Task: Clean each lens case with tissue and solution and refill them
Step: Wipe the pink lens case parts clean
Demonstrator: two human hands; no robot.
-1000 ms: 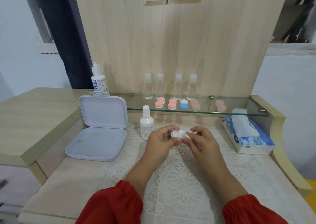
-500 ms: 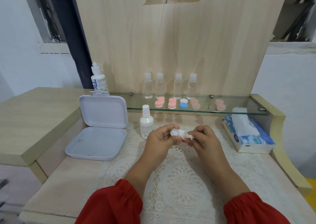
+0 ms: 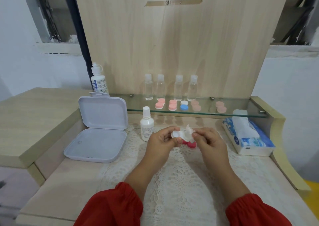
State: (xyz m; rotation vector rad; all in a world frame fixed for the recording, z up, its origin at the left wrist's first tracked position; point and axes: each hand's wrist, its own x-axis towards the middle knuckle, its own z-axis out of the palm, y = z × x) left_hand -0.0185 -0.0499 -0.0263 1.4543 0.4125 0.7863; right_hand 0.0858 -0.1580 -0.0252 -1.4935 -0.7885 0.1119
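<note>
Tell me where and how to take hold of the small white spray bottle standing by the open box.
Grip the small white spray bottle round its straight body below the cap, fingers coming from its front-left side. It stands upright on the lace mat, the glass shelf edge is close behind its cap, and the left hand crowds its right, so that side looks freest.

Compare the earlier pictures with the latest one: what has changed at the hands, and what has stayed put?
The right hand has drawn the tissue up out of the lens case, which the left hand still grips. Red caps now show beneath. Bottles, shelf cases, box and tissue pack are unchanged.
</note>
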